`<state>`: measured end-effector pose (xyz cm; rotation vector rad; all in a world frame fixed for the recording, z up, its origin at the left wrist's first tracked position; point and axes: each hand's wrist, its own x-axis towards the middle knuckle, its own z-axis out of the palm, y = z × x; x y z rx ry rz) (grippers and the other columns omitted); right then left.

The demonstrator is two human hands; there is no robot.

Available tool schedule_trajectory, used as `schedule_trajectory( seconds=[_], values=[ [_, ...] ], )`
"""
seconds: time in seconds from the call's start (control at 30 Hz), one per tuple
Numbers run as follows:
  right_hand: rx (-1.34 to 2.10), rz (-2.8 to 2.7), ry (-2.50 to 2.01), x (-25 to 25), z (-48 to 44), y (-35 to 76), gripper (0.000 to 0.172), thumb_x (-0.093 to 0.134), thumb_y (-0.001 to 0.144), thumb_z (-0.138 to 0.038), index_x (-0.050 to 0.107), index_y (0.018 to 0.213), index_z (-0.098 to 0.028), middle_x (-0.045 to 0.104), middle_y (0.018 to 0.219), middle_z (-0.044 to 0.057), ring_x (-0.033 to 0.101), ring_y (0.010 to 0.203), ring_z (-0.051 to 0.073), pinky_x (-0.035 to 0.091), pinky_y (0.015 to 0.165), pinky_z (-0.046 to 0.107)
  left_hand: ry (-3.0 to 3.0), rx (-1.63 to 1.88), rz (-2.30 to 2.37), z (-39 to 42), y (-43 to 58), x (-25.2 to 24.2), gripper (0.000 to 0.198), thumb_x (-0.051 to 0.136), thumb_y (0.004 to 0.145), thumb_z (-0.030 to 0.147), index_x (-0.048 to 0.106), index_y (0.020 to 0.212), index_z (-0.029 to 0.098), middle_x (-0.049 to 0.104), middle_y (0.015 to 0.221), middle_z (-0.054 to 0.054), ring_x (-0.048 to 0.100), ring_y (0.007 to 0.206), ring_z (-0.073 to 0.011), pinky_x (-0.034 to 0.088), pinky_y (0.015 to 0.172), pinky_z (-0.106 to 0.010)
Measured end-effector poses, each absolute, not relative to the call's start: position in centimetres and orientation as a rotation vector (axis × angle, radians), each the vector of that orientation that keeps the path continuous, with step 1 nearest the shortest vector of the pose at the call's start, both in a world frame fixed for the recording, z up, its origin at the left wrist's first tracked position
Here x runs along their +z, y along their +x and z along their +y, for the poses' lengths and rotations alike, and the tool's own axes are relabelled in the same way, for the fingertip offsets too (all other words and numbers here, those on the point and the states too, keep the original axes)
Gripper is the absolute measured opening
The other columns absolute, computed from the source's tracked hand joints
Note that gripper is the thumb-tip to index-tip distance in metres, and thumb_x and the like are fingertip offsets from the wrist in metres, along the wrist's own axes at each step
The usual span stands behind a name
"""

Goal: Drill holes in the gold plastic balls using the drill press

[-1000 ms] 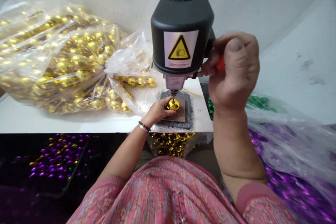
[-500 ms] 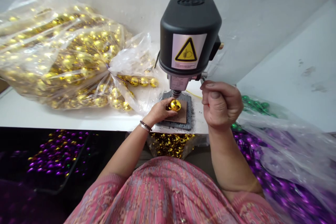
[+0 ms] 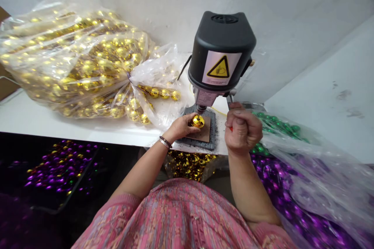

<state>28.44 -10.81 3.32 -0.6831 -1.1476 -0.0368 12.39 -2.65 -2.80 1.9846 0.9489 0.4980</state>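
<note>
Between its thumb and fingers, my left hand (image 3: 181, 127) grips a shiny gold ball (image 3: 198, 121) above the brown board on the base of a small black drill press (image 3: 223, 46). The bit under the chuck (image 3: 200, 109) meets the top of the ball; how deep it goes I cannot tell. My right hand (image 3: 244, 129) is closed around the feed lever (image 3: 232, 95) at the machine's right side, with a bit of red showing at the fingers. A brown board (image 3: 201, 135) lies on the grey base plate (image 3: 213, 136), dotted with dark crumbs.
A large clear bag of gold balls (image 3: 96, 66) fills the table's left side. Green beads (image 3: 277, 124) and bagged purple beads (image 3: 280, 186) lie at the right. Gold pieces (image 3: 191, 165) sit in a bag below the table edge. Purple and gold balls (image 3: 62, 167) are down left.
My right hand has pulled the lever downward, and the drill bit has come down to the ball. My left hand keeps its hold on the ball. The whole view has shifted slightly.
</note>
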Motion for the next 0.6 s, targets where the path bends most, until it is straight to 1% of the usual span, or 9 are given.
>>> schedule_trajectory(
  seconds=[0.07,0.17,0.23,0.3,0.37,0.43,0.53,0.6],
  values=[
    [-0.038,-1.139,-0.681,3.5,-10.9,28.3,0.014,0.056,0.089,-0.032,0.068,0.096,-0.032,0.044,0.053,-0.007,0.047,0.049,0.006,0.060,0.084,0.039,1.977,0.495,0.947,-2.7,12.4,-2.6,0.051,0.080,0.073,0.027,0.069,0.122,0.019,0.075,0.110,-0.003,0.068,0.098,-0.0212,0.052,0.088,-0.028],
    [-0.005,-1.107,-0.702,5.2,-11.0,28.1,0.015,0.056,0.090,-0.031,0.068,0.098,-0.030,0.045,0.056,-0.006,0.048,0.049,0.006,0.056,0.069,0.031,1.939,0.489,0.976,-2.9,12.6,-2.3,0.054,0.080,0.072,0.025,0.068,0.125,0.019,0.075,0.112,-0.002,0.069,0.099,-0.0212,0.052,0.089,-0.029],
    [0.026,-1.077,-0.713,7.3,-10.8,28.0,0.016,0.055,0.092,-0.033,0.068,0.100,-0.029,0.045,0.057,-0.006,0.049,0.051,0.005,0.049,0.060,0.024,1.926,0.499,1.000,-3.1,12.7,-2.2,0.057,0.081,0.071,0.023,0.067,0.126,0.019,0.075,0.115,-0.002,0.068,0.102,-0.0219,0.052,0.092,-0.030],
    [0.043,-1.027,-0.727,9.5,-10.2,27.9,0.019,0.051,0.095,-0.036,0.067,0.100,-0.026,0.044,0.057,-0.006,0.049,0.052,0.003,0.042,0.055,0.020,1.922,0.523,1.004,-3.3,12.6,-2.1,0.060,0.081,0.069,0.021,0.067,0.127,0.019,0.074,0.118,-0.003,0.068,0.105,-0.0227,0.052,0.094,-0.030],
    [0.108,-0.984,-0.748,11.4,-9.4,27.9,0.025,0.048,0.097,-0.039,0.064,0.094,-0.021,0.042,0.056,-0.006,0.045,0.048,0.001,0.034,0.048,0.016,1.907,0.530,0.982,-3.6,12.1,-2.1,0.062,0.081,0.068,0.019,0.066,0.129,0.018,0.074,0.117,-0.004,0.068,0.105,-0.0228,0.052,0.095,-0.031],
    [0.172,-0.958,-0.735,12.6,-8.7,28.0,0.027,0.047,0.097,-0.039,0.061,0.088,-0.018,0.041,0.053,-0.007,0.040,0.044,0.000,0.027,0.043,0.015,1.888,0.497,0.924,-3.9,11.2,-2.0,0.065,0.082,0.068,0.020,0.065,0.131,0.018,0.074,0.117,-0.006,0.068,0.105,-0.0230,0.052,0.096,-0.033],
    [0.202,-0.933,-0.698,13.0,-8.3,28.0,0.028,0.048,0.096,-0.039,0.059,0.084,-0.016,0.040,0.054,-0.007,0.039,0.043,0.000,0.026,0.040,0.014,1.878,0.417,0.794,-4.1,9.3,-1.8,0.076,0.088,0.062,0.026,0.065,0.134,0.018,0.073,0.123,-0.009,0.067,0.108,-0.0246,0.052,0.097,-0.035],
    [0.199,-0.914,-0.683,12.8,-8.3,27.9,0.027,0.049,0.096,-0.039,0.057,0.083,-0.016,0.042,0.057,-0.007,0.042,0.044,-0.001,0.027,0.040,0.014,1.885,0.405,0.780,-3.6,8.2,-1.6,0.077,0.088,0.063,0.033,0.065,0.135,0.018,0.073,0.123,-0.010,0.068,0.104,-0.0239,0.054,0.093,-0.035]
  ],
)
